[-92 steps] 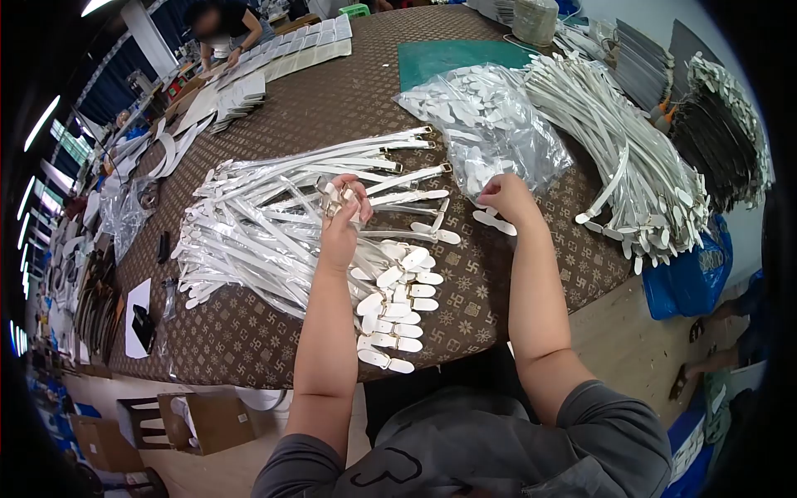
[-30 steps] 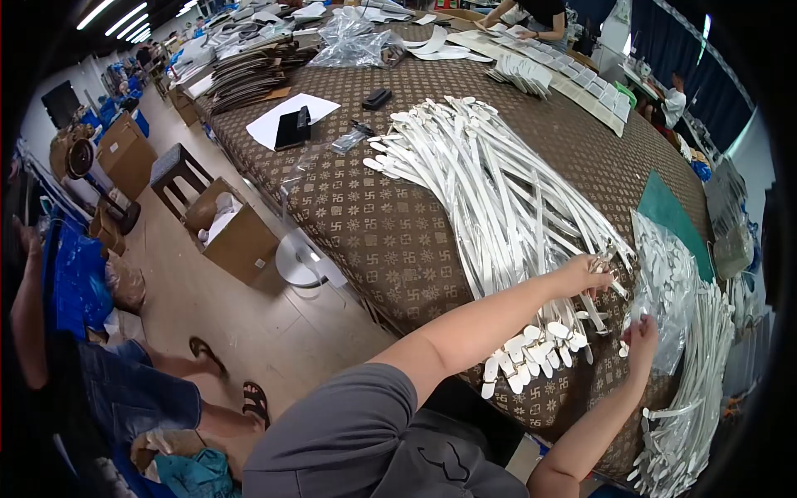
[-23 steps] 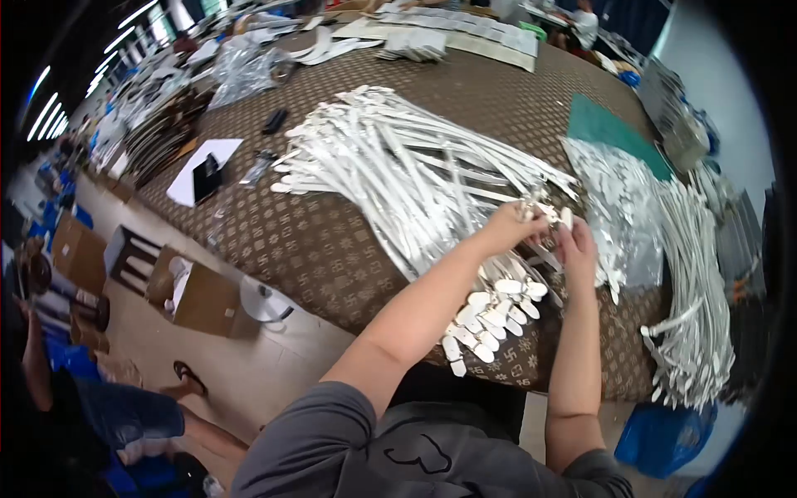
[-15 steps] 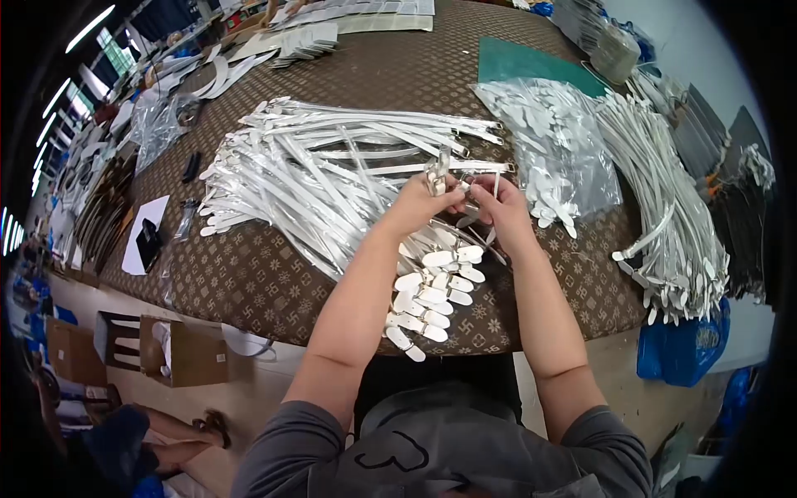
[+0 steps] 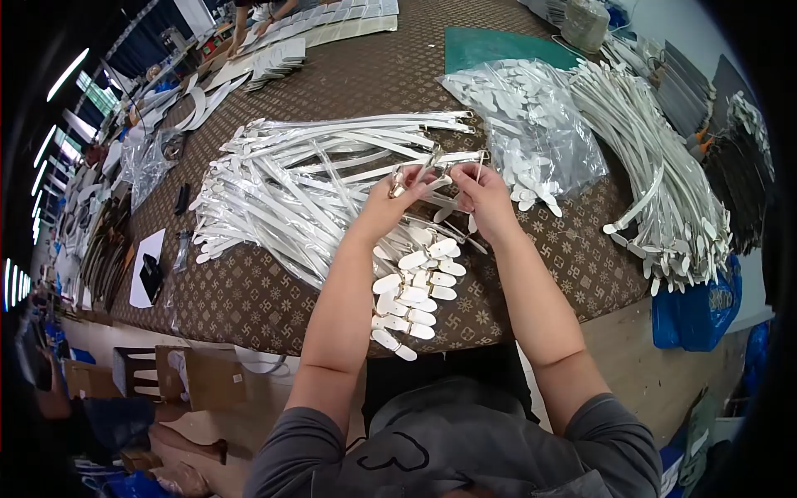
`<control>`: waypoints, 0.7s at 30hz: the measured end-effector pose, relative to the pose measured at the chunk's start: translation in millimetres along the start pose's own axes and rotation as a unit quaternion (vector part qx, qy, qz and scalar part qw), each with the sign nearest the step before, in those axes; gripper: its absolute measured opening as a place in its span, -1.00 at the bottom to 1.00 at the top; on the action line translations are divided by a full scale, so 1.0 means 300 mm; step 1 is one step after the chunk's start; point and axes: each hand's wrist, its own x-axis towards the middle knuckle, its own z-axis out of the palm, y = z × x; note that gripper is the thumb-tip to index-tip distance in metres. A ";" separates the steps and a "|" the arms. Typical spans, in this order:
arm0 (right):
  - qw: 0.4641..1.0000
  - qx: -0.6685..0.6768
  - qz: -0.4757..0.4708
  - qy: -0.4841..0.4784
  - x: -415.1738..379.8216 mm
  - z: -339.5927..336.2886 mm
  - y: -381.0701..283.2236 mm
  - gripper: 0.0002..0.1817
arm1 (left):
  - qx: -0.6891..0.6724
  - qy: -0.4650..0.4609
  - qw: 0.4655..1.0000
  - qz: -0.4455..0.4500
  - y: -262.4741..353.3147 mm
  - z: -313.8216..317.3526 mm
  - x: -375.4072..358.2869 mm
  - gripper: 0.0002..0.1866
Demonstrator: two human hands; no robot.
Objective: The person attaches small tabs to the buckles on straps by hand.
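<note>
My left hand (image 5: 388,206) is closed, with metal buckles and a white tab between its fingers. Close to its right, my right hand (image 5: 486,199) pinches a narrow white strap (image 5: 478,171); a short white piece (image 5: 438,182) spans the gap between both hands. Beneath and left of them lies a big heap of white belts (image 5: 274,199), partly in clear plastic, with metal buckles at the right ends. Toward me, several rounded white tabs with metal fittings (image 5: 407,301) overlap in a stack near the table's front edge. Fingers hide the exact join of the pieces.
A clear plastic bag of white tabs (image 5: 540,133) lies at the right, beside a long bundle of white straps (image 5: 656,158). Behind are a green mat (image 5: 490,48) and grey sheets (image 5: 349,33). A phone-like black object (image 5: 151,276) sits at left. Another person's arms show at the far end.
My hands have moved slightly apart, and the white piece between them shows more. The camera view has shifted and tilted a little. The stack of tabs looks the same.
</note>
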 end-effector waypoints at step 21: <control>0.996 0.035 0.048 -0.062 -0.029 0.019 0.013 -0.60 | -0.308 0.101 0.946 -0.008 -0.007 -0.017 0.014 -0.78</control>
